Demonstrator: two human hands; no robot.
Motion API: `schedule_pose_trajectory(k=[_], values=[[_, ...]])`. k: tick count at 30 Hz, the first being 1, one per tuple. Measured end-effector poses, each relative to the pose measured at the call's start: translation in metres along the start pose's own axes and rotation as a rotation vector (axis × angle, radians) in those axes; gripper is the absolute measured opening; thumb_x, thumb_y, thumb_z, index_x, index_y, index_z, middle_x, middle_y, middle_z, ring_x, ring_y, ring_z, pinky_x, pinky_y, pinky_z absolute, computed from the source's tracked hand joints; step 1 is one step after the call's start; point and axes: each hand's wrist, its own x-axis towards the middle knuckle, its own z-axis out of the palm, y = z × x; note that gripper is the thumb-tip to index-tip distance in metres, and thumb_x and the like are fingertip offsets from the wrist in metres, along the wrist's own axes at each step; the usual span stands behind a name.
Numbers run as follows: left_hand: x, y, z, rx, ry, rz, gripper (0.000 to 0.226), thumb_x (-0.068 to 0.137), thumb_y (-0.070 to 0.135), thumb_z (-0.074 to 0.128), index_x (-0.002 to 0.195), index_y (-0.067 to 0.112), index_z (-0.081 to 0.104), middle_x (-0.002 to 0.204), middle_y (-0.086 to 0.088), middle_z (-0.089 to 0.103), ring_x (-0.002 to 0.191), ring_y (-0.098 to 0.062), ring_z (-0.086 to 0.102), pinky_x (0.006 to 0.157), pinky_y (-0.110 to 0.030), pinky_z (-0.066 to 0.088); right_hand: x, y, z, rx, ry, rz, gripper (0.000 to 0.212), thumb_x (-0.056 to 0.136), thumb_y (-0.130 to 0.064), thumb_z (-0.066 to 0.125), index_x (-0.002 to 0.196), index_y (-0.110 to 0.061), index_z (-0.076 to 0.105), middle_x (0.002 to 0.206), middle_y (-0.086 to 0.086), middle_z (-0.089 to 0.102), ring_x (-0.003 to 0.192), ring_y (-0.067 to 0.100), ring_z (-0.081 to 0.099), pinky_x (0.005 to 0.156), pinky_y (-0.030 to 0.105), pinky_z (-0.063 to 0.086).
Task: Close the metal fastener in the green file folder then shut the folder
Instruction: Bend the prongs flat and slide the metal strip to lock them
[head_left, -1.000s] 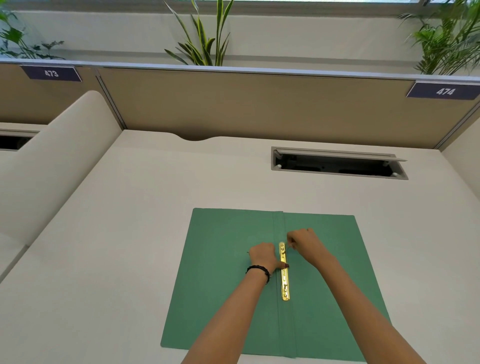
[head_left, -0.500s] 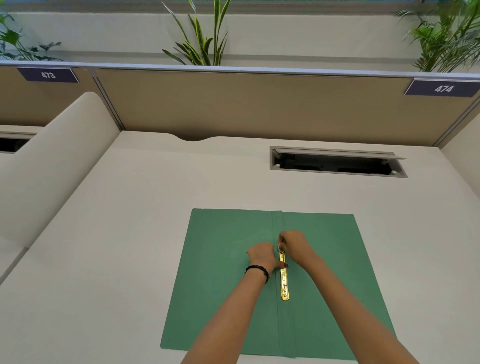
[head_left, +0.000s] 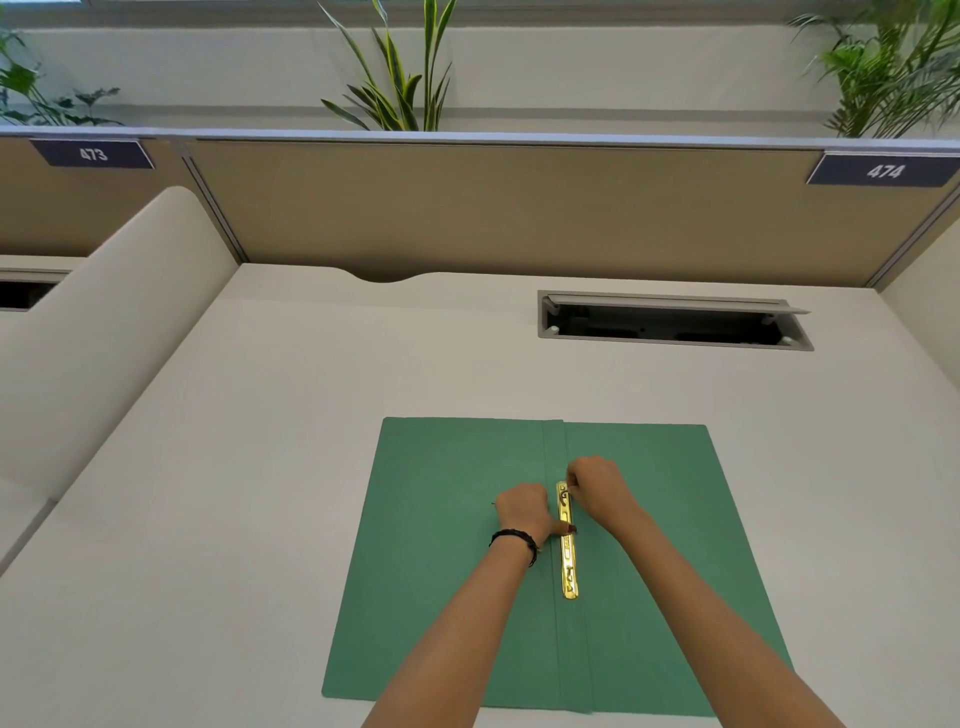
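The green file folder (head_left: 447, 561) lies open and flat on the desk, spine running away from me. A gold metal fastener (head_left: 568, 561) lies along the spine, slightly right of centre. My left hand (head_left: 524, 512) rests as a fist beside the bar, its thumb pressing on the bar's middle. My right hand (head_left: 597, 486) has its fingers curled at the far end of the fastener, pinching there. Fingertips and the fastener's far tip are partly hidden by the hand.
The beige desk (head_left: 260, 467) has a cable tray opening (head_left: 675, 322) with its lid up behind the folder at right. A tan partition (head_left: 493, 208) bounds the far side; a curved divider (head_left: 104, 332) stands at left. Plants rise behind the partition.
My right hand moved left onto the far end of the fastener and stays pinching there. My left hand has kept its thumb on the bar.
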Motion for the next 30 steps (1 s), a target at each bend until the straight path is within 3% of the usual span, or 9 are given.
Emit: schedule_pose_trajectory(k=[8,17,30], values=[[0.0001,0.0002,0.0001,-0.007,-0.011,-0.006,0.055,0.080,0.057,0.064,0.055,0.017,0.035,0.056,0.004,0.040,0.078,-0.015,0.054,0.056,-0.023,0.033,0.0032,-0.0021,-0.0020,-0.113,0.011,-0.026,0.021,0.090,0.000,0.046,0.093,-0.005,0.066,0.098,0.010,0.071,0.094,0.027,0.063,0.090,0.034,0.042],[0.0000,-0.0005,0.0011,-0.004,-0.003,0.006,0.056,0.081,0.058,0.063,0.055,0.017,0.035,0.056,0.004,0.040,0.077,-0.015,0.054,0.051,-0.021,0.027,0.0065,-0.0045,-0.0031,-0.228,0.019,-0.073,0.022,0.088,0.002,0.047,0.091,-0.008,0.066,0.095,0.007,0.072,0.090,0.025,0.065,0.090,0.032,0.039],[-0.0035,0.0028,-0.0027,0.028,-0.008,0.002,0.056,0.082,0.057,0.062,0.058,0.017,0.031,0.057,0.003,0.038,0.078,-0.015,0.051,0.049,-0.022,0.024,0.0054,0.0027,-0.0017,-0.190,0.012,-0.055,0.019,0.091,-0.004,0.048,0.090,-0.007,0.066,0.094,0.007,0.072,0.089,0.025,0.064,0.093,0.033,0.035]])
